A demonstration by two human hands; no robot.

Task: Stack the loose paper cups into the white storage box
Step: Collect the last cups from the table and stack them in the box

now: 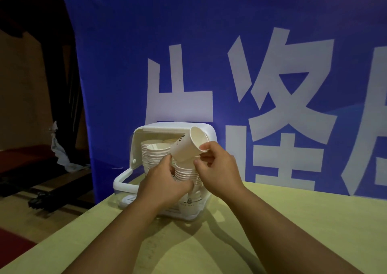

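Directly behind white box [212, 133], blue banner [125, 53]; front stack [186, 172] beneath tilted cup [186, 148].

White cups [189, 146], white box [210, 131], blue banner [125, 64], yellow-green table [293, 221].

Event or exhibition venue, big blue banner [209, 53] with white printed characters at twelve o'clock, yellow-green bench [314, 221] before it, dim backstage at nine o'clock
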